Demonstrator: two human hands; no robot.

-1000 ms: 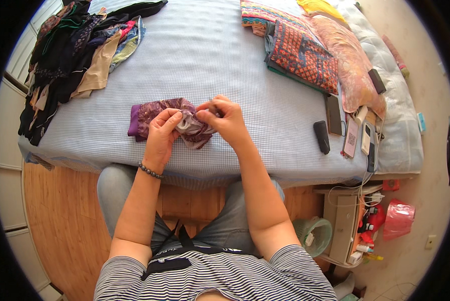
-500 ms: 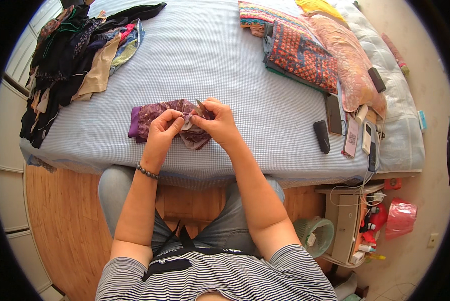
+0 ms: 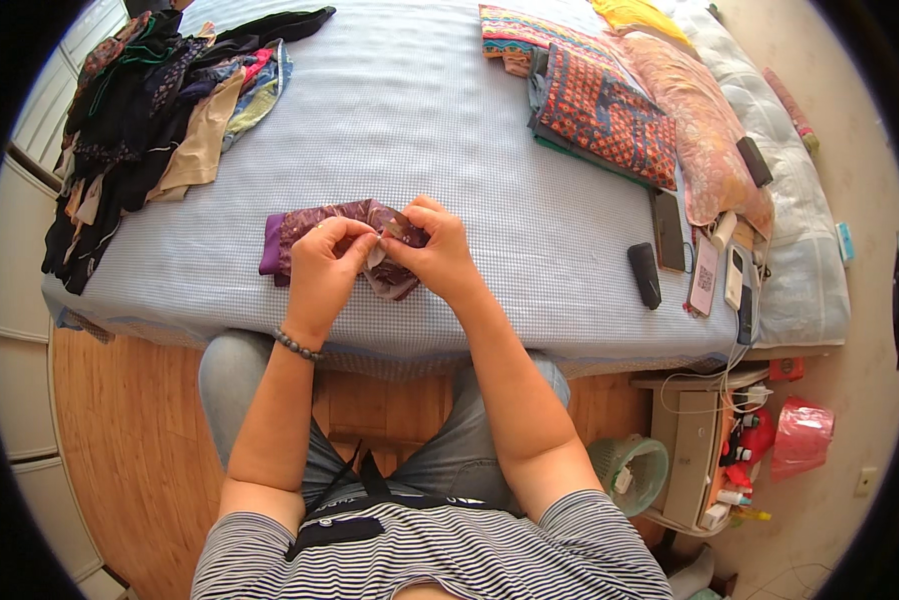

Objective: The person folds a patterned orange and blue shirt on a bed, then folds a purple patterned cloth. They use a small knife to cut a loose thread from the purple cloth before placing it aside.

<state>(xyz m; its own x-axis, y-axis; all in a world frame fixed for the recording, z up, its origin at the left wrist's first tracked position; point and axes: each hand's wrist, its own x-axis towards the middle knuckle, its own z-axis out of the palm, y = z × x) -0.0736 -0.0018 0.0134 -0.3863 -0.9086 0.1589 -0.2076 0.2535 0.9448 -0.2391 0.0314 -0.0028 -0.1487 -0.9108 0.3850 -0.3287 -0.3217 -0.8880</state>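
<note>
A purple patterned cloth item [image 3: 299,226] with a plain violet band at its left end lies bunched near the bed's front edge. Thumb and forefinger of my left hand [image 3: 321,272] pinch a small bit at its raised middle, by a whitish patch. From the other side my right hand [image 3: 439,255] pinches at the same spot, its fingertips almost touching the left ones. Its other fingers are curled in, with a dark pointed object partly hidden among them; the kind cannot be made out now. A dark bead bracelet [image 3: 297,344] circles my left wrist.
A heap of dark clothes [image 3: 139,130] lies at the bed's far left. Folded patterned fabrics [image 3: 604,115] and a pink pillow [image 3: 704,150] are at the right. A black case [image 3: 643,275] and phones [image 3: 702,275] lie near the right edge, above a green bin [image 3: 634,470].
My left hand has shifted slightly right and its fingertips have closed in on the right hand's. The pointed metal tip seen at my right hand earlier shows less now.
</note>
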